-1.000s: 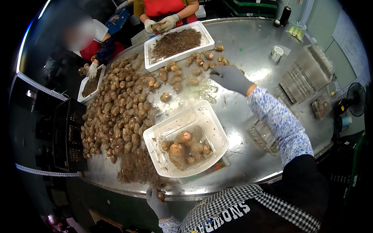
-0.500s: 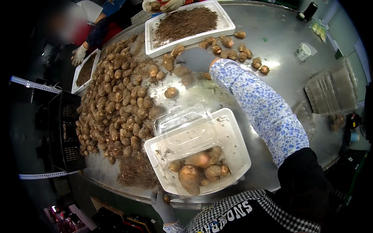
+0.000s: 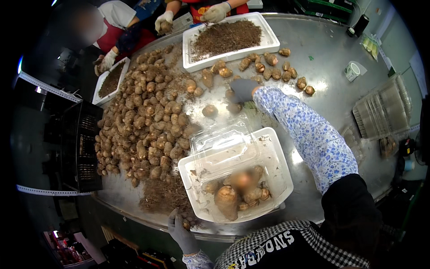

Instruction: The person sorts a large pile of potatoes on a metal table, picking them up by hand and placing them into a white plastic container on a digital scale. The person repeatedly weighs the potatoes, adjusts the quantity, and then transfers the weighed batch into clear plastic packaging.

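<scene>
Wht. tub [image 3: 274, 152], on counter [image 3: 304, 38]; clr. clamshell [image 3: 222, 139] in it, lid open over tub's far rim, holding several packed tubers [image 3: 226, 201]. R. hand [image 3: 244, 89]: beyond tub, among loose tubers [image 3: 234, 108]; fingertips hidden, can't tell if closed on one. L. hand [image 3: 180, 235]: near side of tub, to its l., gripping sm. tuber [image 3: 186, 225]. Step, prob. filling. Adv.: pick sound pcs. to suit gaps; brush off roots; clear lid's edge; lower, don't drop; nothing above rim, so lid shuts.
</scene>
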Action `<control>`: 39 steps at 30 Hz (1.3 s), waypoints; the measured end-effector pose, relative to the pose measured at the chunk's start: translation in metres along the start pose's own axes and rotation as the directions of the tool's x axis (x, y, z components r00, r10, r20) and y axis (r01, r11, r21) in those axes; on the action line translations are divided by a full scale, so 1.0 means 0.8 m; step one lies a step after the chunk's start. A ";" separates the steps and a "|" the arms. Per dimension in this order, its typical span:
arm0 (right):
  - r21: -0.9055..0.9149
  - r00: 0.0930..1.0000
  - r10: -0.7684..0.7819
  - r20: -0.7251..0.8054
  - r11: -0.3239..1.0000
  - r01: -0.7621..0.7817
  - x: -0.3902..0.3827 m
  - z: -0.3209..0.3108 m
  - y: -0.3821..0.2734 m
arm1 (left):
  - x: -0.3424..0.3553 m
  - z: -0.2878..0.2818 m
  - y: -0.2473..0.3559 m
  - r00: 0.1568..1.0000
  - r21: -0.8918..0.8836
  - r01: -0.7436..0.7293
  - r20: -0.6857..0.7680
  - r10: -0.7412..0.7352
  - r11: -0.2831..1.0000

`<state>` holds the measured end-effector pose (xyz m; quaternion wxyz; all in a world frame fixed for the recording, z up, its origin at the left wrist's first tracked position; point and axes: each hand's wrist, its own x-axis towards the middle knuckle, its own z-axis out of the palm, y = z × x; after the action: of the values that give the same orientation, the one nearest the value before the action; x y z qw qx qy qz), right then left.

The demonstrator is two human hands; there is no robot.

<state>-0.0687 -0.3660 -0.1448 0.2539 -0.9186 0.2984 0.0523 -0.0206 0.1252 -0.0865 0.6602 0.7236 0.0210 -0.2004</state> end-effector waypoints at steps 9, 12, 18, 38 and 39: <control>0.607 0.925 0.033 -0.378 0.764 0.220 -0.070 -0.047 -0.049 | 0.020 0.007 0.067 0.973 0.046 -0.176 0.158 0.167 0.983; 0.465 0.934 -0.184 -0.306 0.827 0.315 -0.110 -0.087 -0.117 | 0.028 0.047 0.105 0.925 0.038 -0.236 0.315 0.213 0.971; 0.440 0.859 -0.451 -0.242 0.738 0.511 -0.186 -0.108 -0.246 | 0.057 0.137 0.157 0.647 -0.139 -0.193 0.726 0.232 0.971; 0.449 0.873 -0.367 -0.320 0.753 0.481 -0.106 -0.026 -0.390 | 0.112 0.043 0.132 0.834 -0.630 0.336 0.545 0.091 0.700; 0.386 0.794 -0.489 -0.361 0.697 0.604 -0.116 -0.019 -0.398 | 0.117 0.040 0.122 0.865 -0.612 0.240 0.487 0.120 0.753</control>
<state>0.0375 -0.1041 0.0298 0.4418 -0.8715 0.0404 -0.2088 0.0855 0.0601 -0.0256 0.8460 0.3682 -0.0570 -0.3815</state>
